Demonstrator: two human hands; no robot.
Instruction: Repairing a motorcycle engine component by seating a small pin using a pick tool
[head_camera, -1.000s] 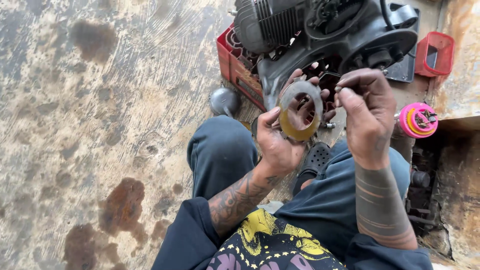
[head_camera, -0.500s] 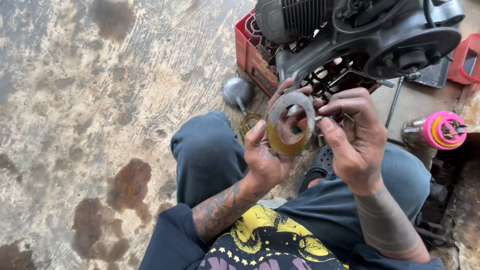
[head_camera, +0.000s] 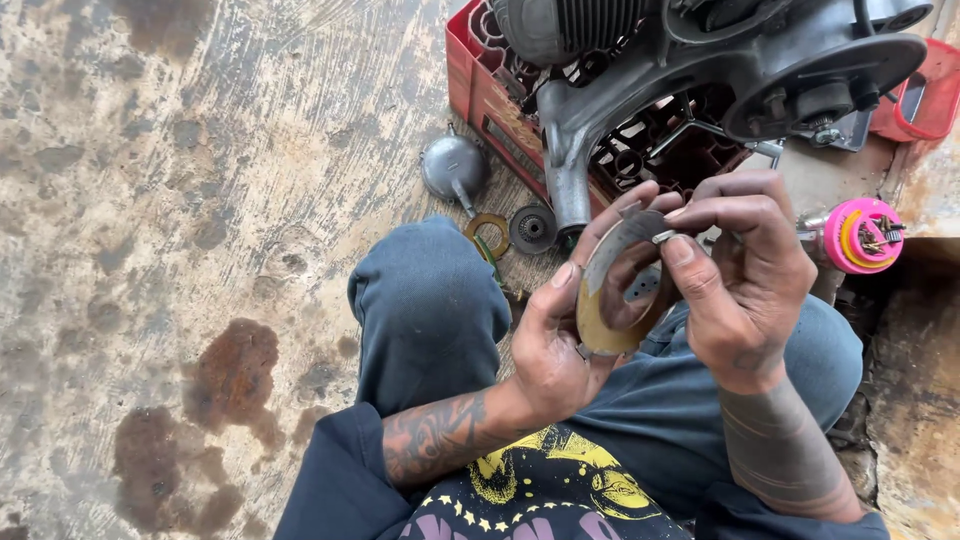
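Note:
My left hand (head_camera: 560, 345) grips a round metal ring plate (head_camera: 605, 290), grey on its upper part and yellowish-brown lower down, held up over my lap. My right hand (head_camera: 745, 275) pinches the plate's upper edge with thumb and fingers. Beyond my hands a grey engine (head_camera: 700, 60) rests on a red plastic crate (head_camera: 490, 85). Both forearms are tattooed, and my knees in dark blue trousers are bent below.
On the stained concrete floor past my left knee lie a grey funnel-shaped part (head_camera: 455, 168), a brass ring (head_camera: 488, 233) and a small black gear (head_camera: 532, 228). A pink and yellow spool-like tool (head_camera: 862, 235) lies to the right. A red container (head_camera: 915, 95) stands at the far right.
My view has shifted, so the hands and plate sit lower and closer. The plate has turned more edge-on, and my right fingers have moved onto its top edge.

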